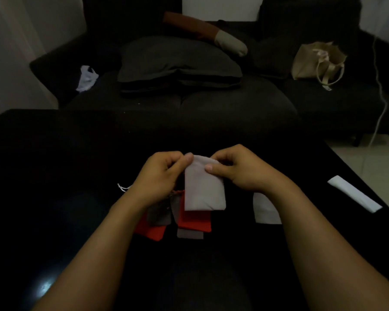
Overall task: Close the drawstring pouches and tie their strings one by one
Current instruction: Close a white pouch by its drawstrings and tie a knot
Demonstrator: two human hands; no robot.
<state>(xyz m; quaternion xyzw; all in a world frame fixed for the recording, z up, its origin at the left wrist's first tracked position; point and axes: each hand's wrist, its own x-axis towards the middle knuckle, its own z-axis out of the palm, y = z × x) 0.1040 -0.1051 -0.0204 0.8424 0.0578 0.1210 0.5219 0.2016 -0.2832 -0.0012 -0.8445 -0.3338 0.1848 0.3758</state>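
Note:
A pale grey drawstring pouch (203, 189) hangs above the black table, held at its top by both hands. My left hand (164, 173) pinches the pouch's top left corner with thumb and fingers. My right hand (236, 169) pinches the top right edge, thumb lying on the front of the fabric. Its strings are hidden by my fingers. Under the held pouch lies a pile of pouches: a red one (194, 221), another red one (149, 231), a dark grey one (158, 215) and a grey one (190, 233). A white pouch (266, 209) lies to the right, partly behind my right forearm.
A white string end (122, 187) lies on the table (54, 164) left of my left wrist. A white folded strip (354, 193) sits near the table's right edge. Behind the table stands a dark sofa (234, 104) with cushions and a beige tote bag (319, 61).

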